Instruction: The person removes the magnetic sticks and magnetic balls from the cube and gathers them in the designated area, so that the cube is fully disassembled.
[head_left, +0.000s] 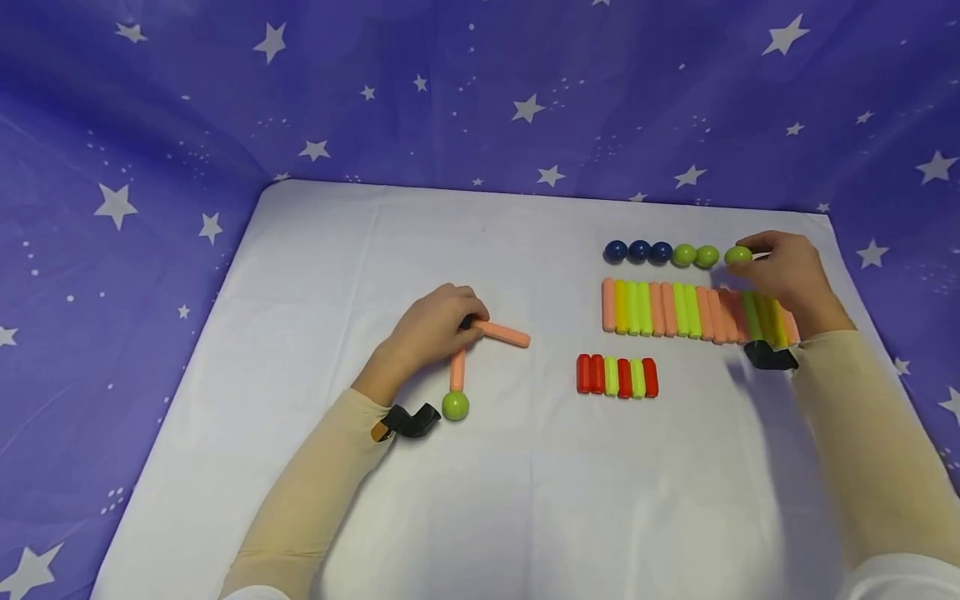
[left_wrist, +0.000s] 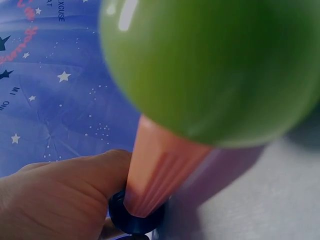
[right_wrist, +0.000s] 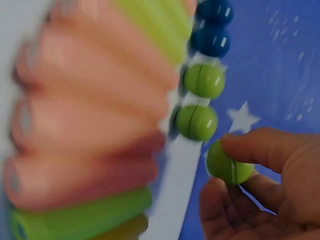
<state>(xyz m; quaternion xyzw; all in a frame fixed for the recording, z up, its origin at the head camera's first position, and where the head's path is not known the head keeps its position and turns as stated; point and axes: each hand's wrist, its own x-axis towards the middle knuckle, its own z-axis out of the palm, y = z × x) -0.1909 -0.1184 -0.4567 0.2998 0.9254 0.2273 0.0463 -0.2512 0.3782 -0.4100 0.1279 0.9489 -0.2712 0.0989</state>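
Note:
My left hand point(head_left: 444, 323) grips a dark blue ball point(left_wrist: 136, 214), mostly hidden by the fingers in the head view. Two pink sticks meet at that ball: one point(head_left: 504, 334) points right, the other point(head_left: 457, 372) runs toward me and ends in a green ball point(head_left: 455, 406). At the far right my right hand point(head_left: 787, 268) pinches another green ball point(right_wrist: 229, 163) between thumb and fingers. That ball is at the right end of a row, a small gap away from two green balls point(head_left: 695, 256) and several dark blue balls point(head_left: 639, 252).
Below the ball row lies a long row of pink, yellow and green sticks point(head_left: 667, 310), its right end partly under my right wrist. Nearer me is a short row of red and green sticks point(head_left: 617, 377). A starry purple cloth point(head_left: 480, 92) rises behind the white table point(head_left: 337, 250).

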